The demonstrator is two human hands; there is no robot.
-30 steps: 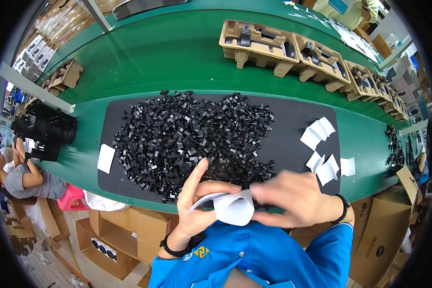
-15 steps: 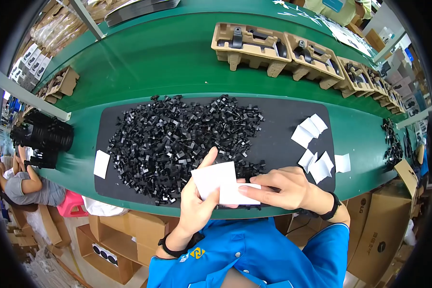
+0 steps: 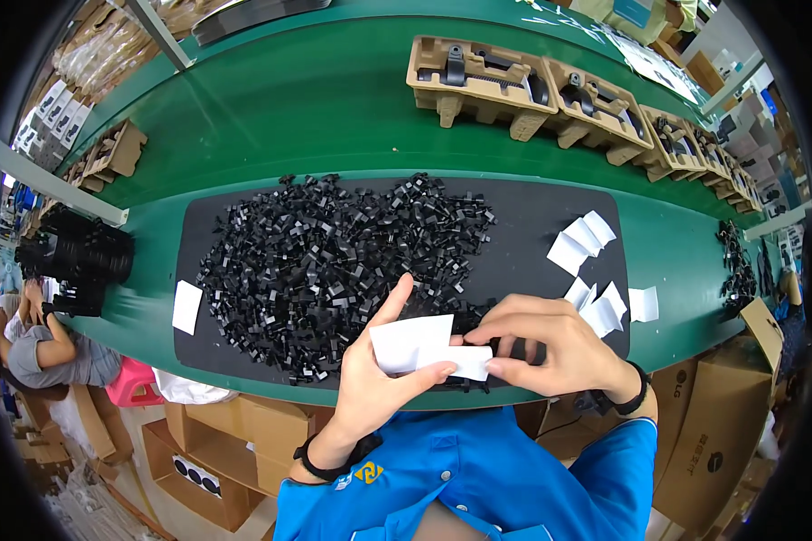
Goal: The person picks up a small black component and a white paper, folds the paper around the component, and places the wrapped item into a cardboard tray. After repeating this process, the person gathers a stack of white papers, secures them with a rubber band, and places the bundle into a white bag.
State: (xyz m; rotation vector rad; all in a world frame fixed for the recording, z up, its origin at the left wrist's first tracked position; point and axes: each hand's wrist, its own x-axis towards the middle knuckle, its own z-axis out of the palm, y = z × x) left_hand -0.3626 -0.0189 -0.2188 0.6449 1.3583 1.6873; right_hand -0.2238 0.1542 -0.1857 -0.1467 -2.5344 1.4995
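My left hand (image 3: 370,374) has its grip closed on a folded white paper sheet (image 3: 410,343), the thumb lying along the lower edge and the index finger pointing up and away past the top. The sheet is in front of my chest, raised at the near edge of the worktop (image 3: 677,270), with its narrower flap turned to the right.

My right hand (image 3: 555,352) is curled at that right end; its grip is narrow, the thumb tip against the flap, but I cannot tell whether the fingers pinch the paper. I wear 1 black wristband on each wrist, and a blue shirt (image 3: 469,478).

Just beyond my hands, a heap of small black plastic parts (image 3: 334,261) spreads over the left and middle of a dark mat (image 3: 532,216). At the mat's left edge lies 1 flat white paper piece (image 3: 187,307). Near its right edge are 2 clusters of creased white papers (image 3: 568,252), and 1 more white piece (image 3: 643,305) sits just to their right.

Farther back, a row of brown moulded trays (image 3: 469,104) holding black parts runs off to the right. At far left, a person in a grey sleeve (image 3: 50,347) sits near a pink stool (image 3: 135,383).
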